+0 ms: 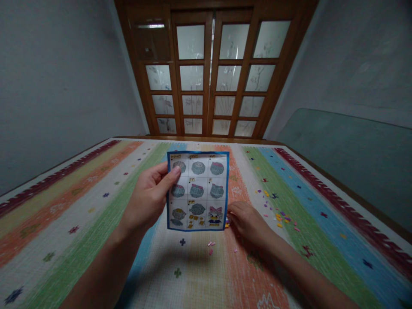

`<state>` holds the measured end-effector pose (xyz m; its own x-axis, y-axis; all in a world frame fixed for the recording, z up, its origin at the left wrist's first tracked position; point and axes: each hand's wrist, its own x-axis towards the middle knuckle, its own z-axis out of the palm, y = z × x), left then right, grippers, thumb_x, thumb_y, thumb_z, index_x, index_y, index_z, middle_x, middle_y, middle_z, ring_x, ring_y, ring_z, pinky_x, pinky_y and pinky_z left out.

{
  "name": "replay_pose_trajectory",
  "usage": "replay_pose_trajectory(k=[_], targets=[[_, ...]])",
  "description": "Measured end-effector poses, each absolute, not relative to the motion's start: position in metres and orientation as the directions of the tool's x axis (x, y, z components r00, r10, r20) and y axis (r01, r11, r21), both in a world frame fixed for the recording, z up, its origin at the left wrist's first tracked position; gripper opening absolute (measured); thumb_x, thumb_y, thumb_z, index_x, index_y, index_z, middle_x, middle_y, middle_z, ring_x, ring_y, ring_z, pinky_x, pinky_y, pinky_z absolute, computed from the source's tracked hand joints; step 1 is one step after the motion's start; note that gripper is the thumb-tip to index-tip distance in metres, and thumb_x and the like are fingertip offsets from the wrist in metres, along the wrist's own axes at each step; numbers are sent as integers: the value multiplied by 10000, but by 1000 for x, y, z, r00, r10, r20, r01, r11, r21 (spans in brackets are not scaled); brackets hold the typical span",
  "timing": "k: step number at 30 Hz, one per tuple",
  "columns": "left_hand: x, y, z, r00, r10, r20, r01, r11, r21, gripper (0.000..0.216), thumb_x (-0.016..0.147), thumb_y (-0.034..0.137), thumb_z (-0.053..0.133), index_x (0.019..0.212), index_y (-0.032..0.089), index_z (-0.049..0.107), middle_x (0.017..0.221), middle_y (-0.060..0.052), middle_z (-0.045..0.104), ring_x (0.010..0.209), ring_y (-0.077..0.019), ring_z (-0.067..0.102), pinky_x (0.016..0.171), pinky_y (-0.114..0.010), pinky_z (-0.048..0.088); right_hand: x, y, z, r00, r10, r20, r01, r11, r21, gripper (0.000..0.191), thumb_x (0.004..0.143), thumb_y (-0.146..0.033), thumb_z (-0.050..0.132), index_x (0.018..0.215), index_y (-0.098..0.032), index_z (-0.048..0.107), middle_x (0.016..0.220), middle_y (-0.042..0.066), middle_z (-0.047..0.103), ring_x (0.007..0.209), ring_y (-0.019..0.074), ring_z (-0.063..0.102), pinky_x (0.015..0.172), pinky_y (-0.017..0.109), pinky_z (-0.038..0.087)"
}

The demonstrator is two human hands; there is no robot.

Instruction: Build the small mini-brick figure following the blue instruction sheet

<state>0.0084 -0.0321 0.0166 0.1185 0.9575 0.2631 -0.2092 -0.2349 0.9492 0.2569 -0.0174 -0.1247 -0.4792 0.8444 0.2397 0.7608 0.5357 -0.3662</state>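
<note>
A striped, multicoloured cloth (80, 223) covers a table that runs towards wooden, glass-paned doors (193, 62). Above the cloth, a person holds up a blue-bordered picture sheet (197, 191) showing nine panels of grey, brick-like forms; the last shows a figure with a pink bow. The left hand (146, 197) grips the sheet's left edge, thumb in front. The right hand (249, 221) is low by its right edge, fingertips partly hidden behind it; whether they grasp anything cannot be told. Small yellow, purple and pink pieces (279, 225) lie loose to the right, with a few pink bits (210, 252) nearer the person. No joined figure is visible, so much appears left to do, though the sheet may hide finished work.
</note>
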Motion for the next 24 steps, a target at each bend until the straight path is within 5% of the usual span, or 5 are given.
replay_pose_trajectory(k=[8,24], targets=[[10,-32,18,110,964,241,-181,-219,959,234,748,344,660,853,135,673,682,-35,700,589,-166,649,527,-236,504,264,-23,-112,-473,854,217,679,510,-529,153,896,-233,487,844,-186,623,868,69,674,837,188,594,777,316,442],[10,-30,15,123,964,234,-195,-207,959,230,755,328,662,871,129,673,685,-30,699,578,-156,636,533,-235,497,263,-25,-110,-518,833,195,701,544,-462,143,895,-209,508,853,-178,641,830,61,673,815,183,571,785,325,423]])
